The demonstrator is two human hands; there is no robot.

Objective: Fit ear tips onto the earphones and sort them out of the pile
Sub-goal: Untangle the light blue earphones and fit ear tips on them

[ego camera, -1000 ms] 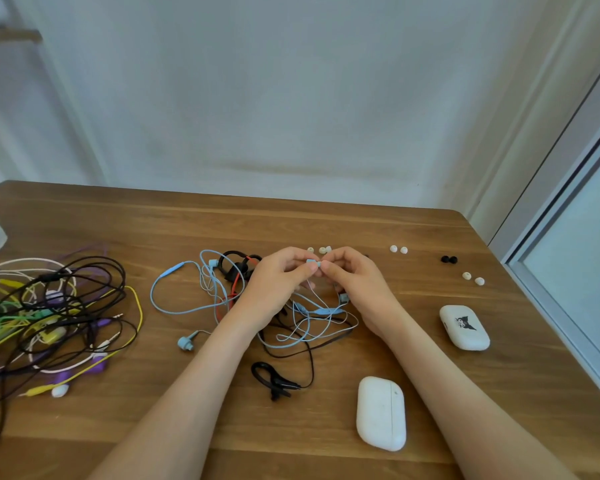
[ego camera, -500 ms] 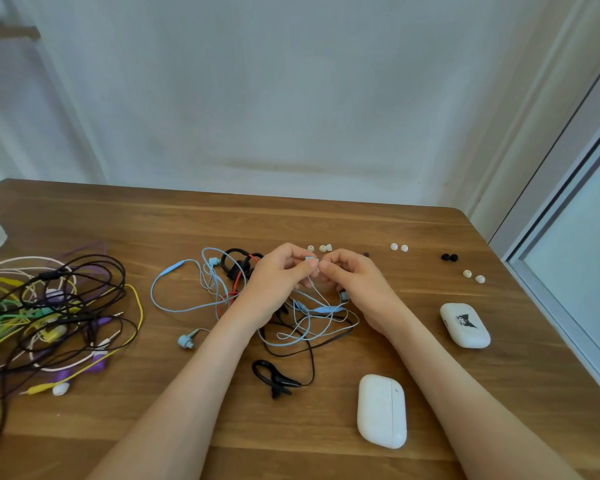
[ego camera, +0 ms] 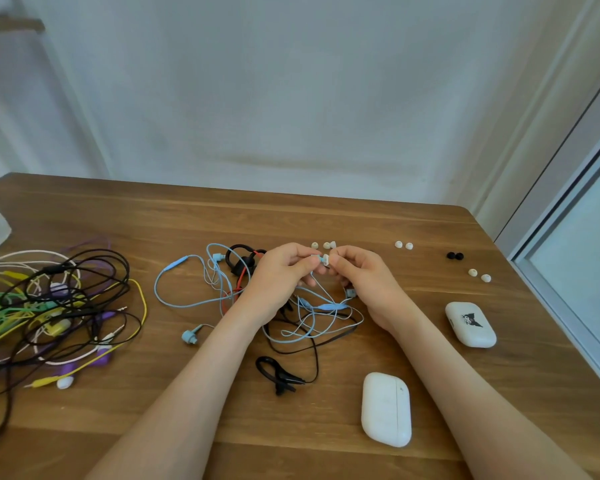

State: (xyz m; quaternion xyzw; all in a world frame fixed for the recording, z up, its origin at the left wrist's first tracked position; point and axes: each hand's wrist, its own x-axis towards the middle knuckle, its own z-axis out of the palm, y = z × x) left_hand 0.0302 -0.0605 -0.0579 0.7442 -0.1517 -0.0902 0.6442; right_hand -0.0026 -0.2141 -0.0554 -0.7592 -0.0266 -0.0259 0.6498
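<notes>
Wooden worktop (ego camera: pixel 326 216), contents as lying:

- Left hand (ego camera: pixel 281 275): raised just above the worktop, thumb and forefinger pinching a light blue earbud (ego camera: pixel 315 258); the other fingers are curling under.
- Right hand (ego camera: pixel 364 278): meeting the left, fingers pinching a white ear tip (ego camera: pixel 326 259) that is touching the earbud's end. Whether the tip is seated cannot be told.
- Blue cable (ego camera: pixel 174 299): trailing down from the held earbud and looping over the worktop under both hands.
- Second blue earbud (ego camera: pixel 189 337): lying on the worktop left of the left forearm.
- Black ear-hook earphones (ego camera: pixel 239 261) with a red cable (ego camera: pixel 238 289): lying tangled with the blue cable behind the left hand; one black hook (ego camera: pixel 278 374) is lying nearer, between the forearms.
- Pile of tangled earphones (ego camera: pixel 49 306): black, yellow, green, purple and white, lying at the far left.
- Loose ear tips: three white ones (ego camera: pixel 324 244) lying just beyond the hands; a white pair (ego camera: pixel 403 245), a black pair (ego camera: pixel 454 256) and another white pair (ego camera: pixel 479 275) lying further right.
- Plain white charging case (ego camera: pixel 386 408): lying beside the right forearm.
- White case with a dark cartoon figure (ego camera: pixel 470 323): lying near the right edge.
</notes>
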